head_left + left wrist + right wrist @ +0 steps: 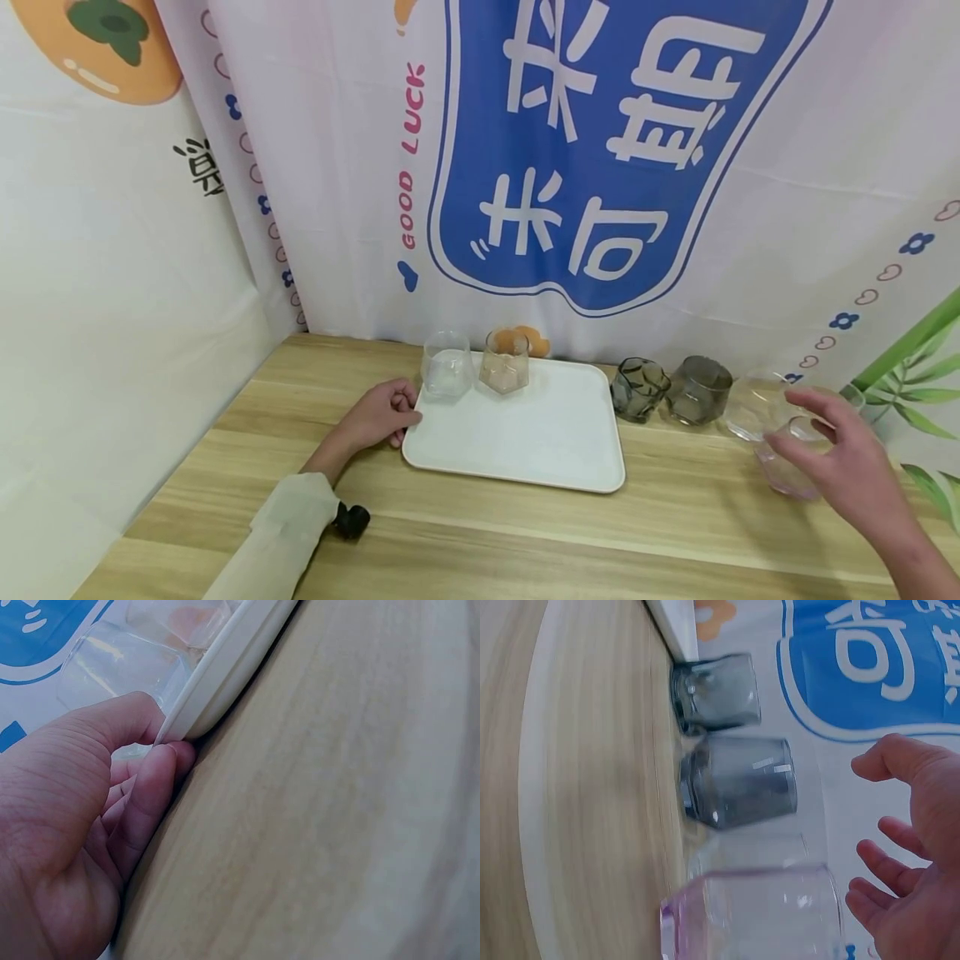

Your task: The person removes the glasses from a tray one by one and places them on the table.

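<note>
My left hand [382, 412] pinches the left rim of a white tray [517, 442] between thumb and fingers; the left wrist view shows the fingertips at its edge. Two drinking glasses stand along the tray's back: a clear one [447, 367] and a faintly amber, faceted one [504, 362]. Over at the right, my right hand [847, 454] hovers at a pink-tinted glass [780, 477], fingers spread and nothing held. In the right wrist view this pink glass [761, 911] stands in front of a clear one, with a gap between it and the fingers.
Right of the tray stand a smoky faceted glass [640, 390], a dark grey glass [699, 390] and a clear glass [750, 408] in a row. Another glass is partly hidden behind my right hand. A printed cloth [360, 250] hangs behind the wooden table [480, 533].
</note>
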